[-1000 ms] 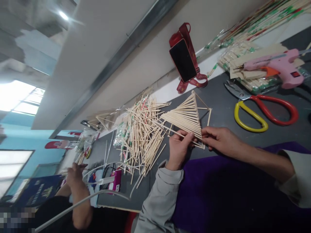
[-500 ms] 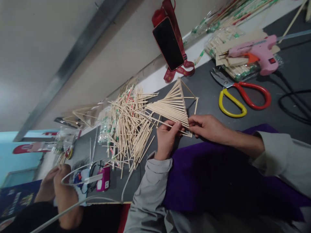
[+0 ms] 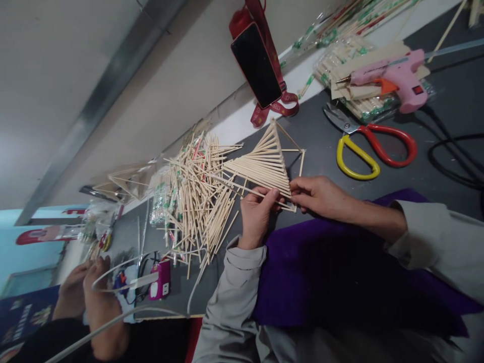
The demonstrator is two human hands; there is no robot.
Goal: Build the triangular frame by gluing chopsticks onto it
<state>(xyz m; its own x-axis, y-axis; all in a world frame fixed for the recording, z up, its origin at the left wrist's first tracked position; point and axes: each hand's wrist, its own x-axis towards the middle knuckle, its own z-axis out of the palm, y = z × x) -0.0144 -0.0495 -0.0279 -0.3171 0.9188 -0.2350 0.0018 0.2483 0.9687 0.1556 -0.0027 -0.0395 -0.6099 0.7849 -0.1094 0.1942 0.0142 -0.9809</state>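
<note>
A frame of thin wooden sticks (image 3: 260, 164), one face covered by a fan of sticks set side by side, stands on the dark table in front of me. My left hand (image 3: 259, 212) is closed on its lower edge, with thumb and fingers pinching a stick. At the lower right corner, my right hand (image 3: 317, 195) pinches the ends of the sticks between thumb and fingertips. Exactly which stick each hand grips is partly hidden by the fingers. A big heap of loose wooden sticks (image 3: 200, 196) lies just left of the frame.
Scissors (image 3: 355, 143) with one yellow and one red handle lie to the right. A pink glue gun (image 3: 397, 78) rests on bagged sticks behind them. A phone (image 3: 257, 65) on a red strap leans at the back. Another person's hands (image 3: 91, 282) are at far left, near a magenta box (image 3: 160, 280).
The whole view has shifted slightly, so things appear a little further left. Both hands keep their hold on the stick frame, with hardly any movement.
</note>
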